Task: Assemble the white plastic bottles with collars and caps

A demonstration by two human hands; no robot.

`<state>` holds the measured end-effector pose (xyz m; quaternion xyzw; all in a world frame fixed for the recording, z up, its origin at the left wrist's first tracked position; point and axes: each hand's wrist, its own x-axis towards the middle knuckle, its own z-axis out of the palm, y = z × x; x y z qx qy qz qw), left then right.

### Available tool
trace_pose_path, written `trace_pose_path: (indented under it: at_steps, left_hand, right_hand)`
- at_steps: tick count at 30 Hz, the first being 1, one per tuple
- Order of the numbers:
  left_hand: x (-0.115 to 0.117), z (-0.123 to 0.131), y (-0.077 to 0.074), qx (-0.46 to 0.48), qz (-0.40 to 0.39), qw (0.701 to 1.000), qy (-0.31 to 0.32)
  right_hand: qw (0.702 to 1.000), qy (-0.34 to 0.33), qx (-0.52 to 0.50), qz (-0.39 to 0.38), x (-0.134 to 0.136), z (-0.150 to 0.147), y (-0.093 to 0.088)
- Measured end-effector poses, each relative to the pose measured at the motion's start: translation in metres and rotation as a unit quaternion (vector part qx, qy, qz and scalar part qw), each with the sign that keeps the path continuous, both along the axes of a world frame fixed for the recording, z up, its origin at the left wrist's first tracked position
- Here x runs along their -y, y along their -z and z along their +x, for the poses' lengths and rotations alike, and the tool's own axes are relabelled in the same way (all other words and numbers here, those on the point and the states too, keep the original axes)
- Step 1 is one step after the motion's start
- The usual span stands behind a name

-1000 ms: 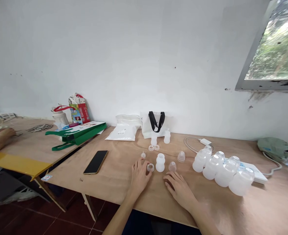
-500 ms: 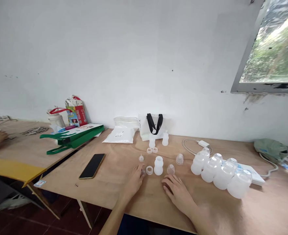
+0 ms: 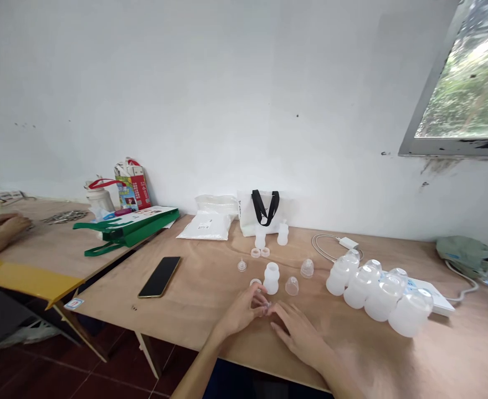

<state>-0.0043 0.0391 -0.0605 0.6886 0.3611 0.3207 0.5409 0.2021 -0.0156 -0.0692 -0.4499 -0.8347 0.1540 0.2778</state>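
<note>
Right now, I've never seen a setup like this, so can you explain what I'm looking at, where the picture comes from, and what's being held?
There's no machine here. This one picture comes from a camera worn on a person's head, looking forward and down at their own bare hands. The left hand and right hand meet above a plywood table. A tiny clear piece seems held between their fingertips, though it's too small to be sure. Beside them stand a translucent plastic bottle and, further right, a row of larger bottles. A black phone lies to the left.
</note>
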Motion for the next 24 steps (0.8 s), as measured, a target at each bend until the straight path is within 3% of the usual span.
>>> trace_pose_path:
  at_steps: [6, 11, 15, 18, 21, 24]
  left_hand:
    - [0.000, 0.009, 0.004, 0.090, -0.088, 0.991, 0.036]
    - [0.001, 0.008, -0.001, 0.113, -0.084, 0.989, 0.036]
    - [-0.001, 0.008, -0.003, 0.110, -0.076, 0.990, 0.053]
    - [-0.006, 0.008, 0.000, 0.077, 0.011, 0.996, -0.038]
    - [-0.010, 0.004, 0.005, -0.035, 0.170, 0.968, -0.181]
    - [-0.013, -0.002, 0.013, -0.156, 0.237, 0.944, -0.169]
  right_hand:
    - [0.997, 0.011, -0.077, -0.021, -0.005, 0.003, 0.001]
    - [0.990, 0.047, -0.131, -0.026, -0.005, 0.003, -0.003]
    - [0.986, 0.021, -0.163, -0.040, -0.006, 0.005, -0.004]
    - [0.979, 0.048, -0.189, -0.052, -0.008, 0.007, -0.001]
    - [0.977, 0.077, -0.194, -0.046, -0.009, 0.008, 0.002]
    - [0.979, 0.061, -0.194, -0.031, -0.010, 0.008, 0.003]
